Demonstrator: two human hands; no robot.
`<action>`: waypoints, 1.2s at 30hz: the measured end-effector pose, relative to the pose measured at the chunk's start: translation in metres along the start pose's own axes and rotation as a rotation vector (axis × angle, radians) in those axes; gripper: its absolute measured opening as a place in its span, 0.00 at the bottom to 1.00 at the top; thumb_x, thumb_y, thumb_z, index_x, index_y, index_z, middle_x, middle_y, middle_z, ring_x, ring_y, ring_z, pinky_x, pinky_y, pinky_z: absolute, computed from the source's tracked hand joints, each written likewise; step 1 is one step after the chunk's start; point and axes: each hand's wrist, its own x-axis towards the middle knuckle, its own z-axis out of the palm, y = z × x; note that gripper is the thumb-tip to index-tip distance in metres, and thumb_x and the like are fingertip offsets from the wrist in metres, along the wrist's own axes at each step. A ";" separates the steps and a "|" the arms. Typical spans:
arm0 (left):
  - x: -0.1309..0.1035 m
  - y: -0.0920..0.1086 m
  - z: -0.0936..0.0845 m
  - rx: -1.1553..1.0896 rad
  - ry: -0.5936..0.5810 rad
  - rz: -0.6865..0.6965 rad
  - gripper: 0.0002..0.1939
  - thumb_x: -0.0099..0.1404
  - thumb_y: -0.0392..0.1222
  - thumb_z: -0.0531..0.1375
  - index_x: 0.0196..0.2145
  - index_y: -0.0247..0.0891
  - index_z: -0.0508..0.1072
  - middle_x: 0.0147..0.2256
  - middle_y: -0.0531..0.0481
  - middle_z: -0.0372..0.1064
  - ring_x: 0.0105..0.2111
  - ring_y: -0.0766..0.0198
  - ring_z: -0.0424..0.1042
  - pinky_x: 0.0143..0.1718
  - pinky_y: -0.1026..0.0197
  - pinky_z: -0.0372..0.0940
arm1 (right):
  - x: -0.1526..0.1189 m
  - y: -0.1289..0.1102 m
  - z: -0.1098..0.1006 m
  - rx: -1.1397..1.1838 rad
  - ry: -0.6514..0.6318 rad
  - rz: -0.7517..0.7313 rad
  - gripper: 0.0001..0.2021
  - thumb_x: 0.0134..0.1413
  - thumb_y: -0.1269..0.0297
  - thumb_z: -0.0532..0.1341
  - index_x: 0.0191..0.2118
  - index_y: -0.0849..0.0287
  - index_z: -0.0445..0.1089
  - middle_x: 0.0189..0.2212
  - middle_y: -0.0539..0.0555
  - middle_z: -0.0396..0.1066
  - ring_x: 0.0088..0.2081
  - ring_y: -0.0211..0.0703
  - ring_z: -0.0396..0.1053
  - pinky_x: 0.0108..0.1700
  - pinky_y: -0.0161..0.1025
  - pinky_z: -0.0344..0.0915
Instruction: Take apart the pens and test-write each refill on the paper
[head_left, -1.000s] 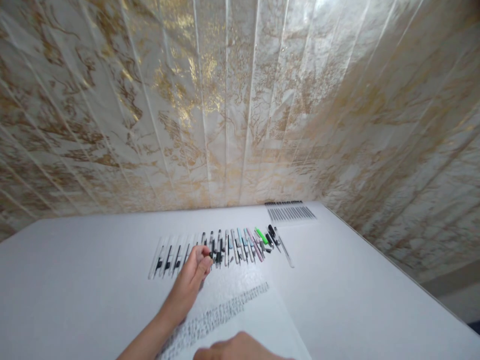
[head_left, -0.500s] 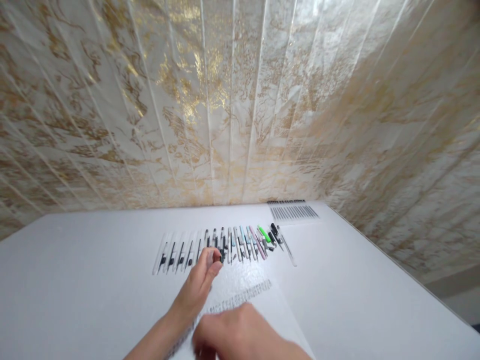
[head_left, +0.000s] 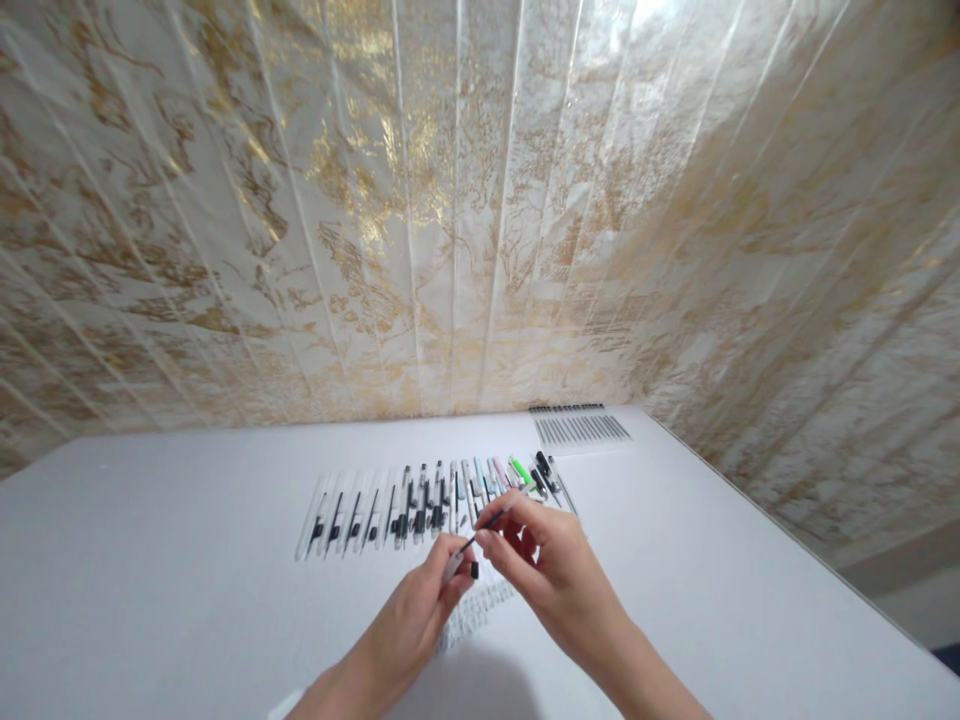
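My left hand [head_left: 427, 600] pinches a pale pen barrel [head_left: 453, 568], and a black cap [head_left: 475, 570] shows beside its fingertips. My right hand [head_left: 544, 555] grips a thin dark refill [head_left: 491, 518] between thumb and fingers. The refill slants down to the left, its lower end at the barrel. Just beyond my hands lies a row of pens and loose pen parts [head_left: 375, 515], with black pieces at its left and middle and a bright green pen [head_left: 521, 472] toward the right. My right hand hides part of that row.
A flat pack of thin dark sticks [head_left: 583, 430] lies at the back right of the white table [head_left: 187, 560]. Under my hands is a sheet with dark print [head_left: 480, 605]. A patterned gold and white curtain [head_left: 420, 250] hangs behind the table.
Both hands have come together in front of the row. My right hand has risen from the lower edge and now holds the refill near the barrel in my left hand.
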 end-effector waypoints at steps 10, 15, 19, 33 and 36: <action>0.005 0.018 0.001 -0.484 0.150 -0.042 0.15 0.68 0.56 0.53 0.38 0.42 0.65 0.29 0.56 0.55 0.27 0.67 0.55 0.28 0.65 0.55 | -0.001 0.008 0.002 -0.205 -0.206 -0.099 0.13 0.52 0.78 0.59 0.41 0.55 0.65 0.32 0.47 0.66 0.27 0.35 0.61 0.31 0.31 0.58; 0.005 0.020 0.002 -0.477 0.092 0.015 0.14 0.71 0.53 0.50 0.37 0.40 0.63 0.27 0.58 0.50 0.25 0.68 0.51 0.26 0.66 0.54 | 0.000 0.013 0.008 -0.234 -0.197 -0.154 0.09 0.54 0.79 0.58 0.36 0.57 0.67 0.31 0.49 0.66 0.27 0.35 0.62 0.31 0.31 0.59; 0.002 0.020 -0.003 -0.355 0.025 -0.063 0.14 0.71 0.54 0.48 0.39 0.41 0.62 0.26 0.59 0.50 0.24 0.69 0.52 0.24 0.66 0.54 | 0.002 0.015 -0.001 -0.069 -0.126 -0.078 0.07 0.56 0.77 0.58 0.36 0.57 0.69 0.26 0.48 0.69 0.27 0.36 0.66 0.31 0.31 0.62; 0.003 0.035 -0.012 0.108 -0.038 0.042 0.12 0.71 0.47 0.48 0.38 0.42 0.67 0.36 0.51 0.68 0.37 0.62 0.68 0.45 0.61 0.63 | 0.000 0.003 -0.010 0.005 -0.177 -0.030 0.07 0.53 0.77 0.62 0.35 0.58 0.73 0.27 0.48 0.74 0.29 0.35 0.70 0.31 0.29 0.64; 0.002 0.036 -0.013 0.172 -0.035 0.040 0.12 0.71 0.47 0.48 0.39 0.43 0.69 0.37 0.51 0.70 0.37 0.61 0.69 0.44 0.62 0.64 | -0.001 0.003 -0.010 -0.025 -0.201 -0.031 0.08 0.52 0.78 0.61 0.35 0.58 0.73 0.28 0.48 0.74 0.29 0.35 0.70 0.31 0.28 0.63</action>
